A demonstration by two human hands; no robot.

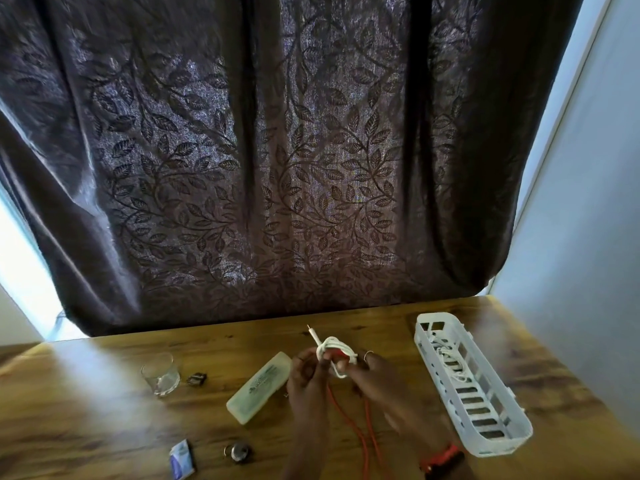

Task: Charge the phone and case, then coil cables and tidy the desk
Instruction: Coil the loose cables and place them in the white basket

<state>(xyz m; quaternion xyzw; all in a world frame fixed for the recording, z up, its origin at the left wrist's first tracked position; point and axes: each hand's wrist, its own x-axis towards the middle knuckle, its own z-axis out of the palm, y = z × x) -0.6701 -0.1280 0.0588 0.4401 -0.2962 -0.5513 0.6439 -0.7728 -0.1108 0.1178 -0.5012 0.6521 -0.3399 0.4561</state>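
Over the middle of the wooden desk (104,410) I hold a small bundle of white cable (334,351). Its plug end sticks up and to the left. My left hand (306,375) pinches the coil from the left. My right hand (372,374) grips it from the right, fingers curled round the loops. A red cable (349,420) hangs from under my hands toward the near edge. A pale translucent case (259,391) lies flat just left of my left hand. No phone shows in view.
A white slotted plastic basket (485,410) with another white cable inside lies at the right. A glass tumbler (161,377) stands at left beside a small dark object (196,378). A small packet (181,459) and a round metal thing (238,452) sit near the front edge. A dark curtain hangs behind.
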